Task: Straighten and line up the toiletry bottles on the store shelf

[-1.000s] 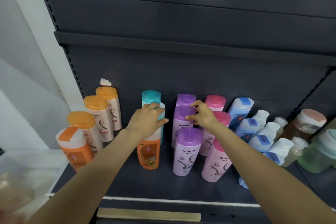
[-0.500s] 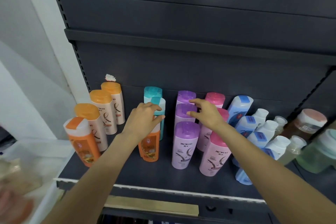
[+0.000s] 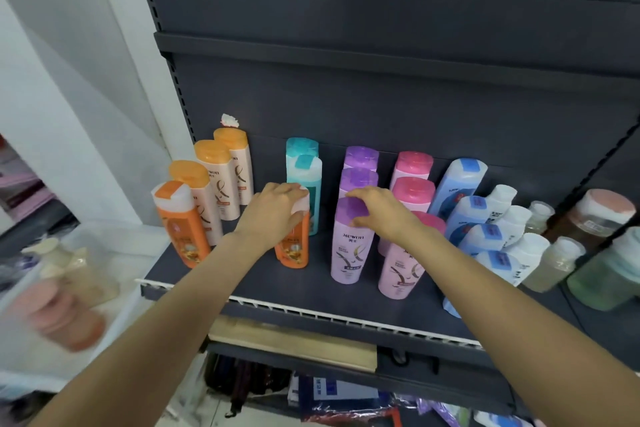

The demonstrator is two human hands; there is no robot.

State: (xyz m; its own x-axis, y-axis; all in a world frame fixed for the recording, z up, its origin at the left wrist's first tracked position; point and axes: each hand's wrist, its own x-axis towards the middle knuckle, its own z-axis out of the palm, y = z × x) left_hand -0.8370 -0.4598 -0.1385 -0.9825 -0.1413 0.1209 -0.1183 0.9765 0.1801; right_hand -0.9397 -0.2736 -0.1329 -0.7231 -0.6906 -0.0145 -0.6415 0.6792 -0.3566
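Toiletry bottles stand in rows on a dark shelf [image 3: 311,291]. My left hand [image 3: 277,211] grips the white cap of a small orange bottle [image 3: 292,250], in front of two teal bottles [image 3: 304,177]. My right hand [image 3: 377,211] holds the purple cap of the front purple bottle [image 3: 349,253], fingers above and thumb below; two more purple bottles [image 3: 360,163] stand behind it. Pink bottles [image 3: 412,191] form a row just right of my right hand. Peach bottles with orange caps [image 3: 225,180] line the left end, behind another orange bottle [image 3: 180,229].
Blue bottles [image 3: 460,184] and white bottles [image 3: 516,222] lean in uneven rows to the right. Beyond them stand brown and green jars [image 3: 602,218]. A clear bin with blurred bottles [image 3: 69,274] sits left of the shelf. The upper shelf edge [image 3: 346,55] overhangs.
My right hand has come forward from the rear purple bottles to the front purple bottle's cap. My left hand has stayed on the orange bottle's cap. The view has shifted.
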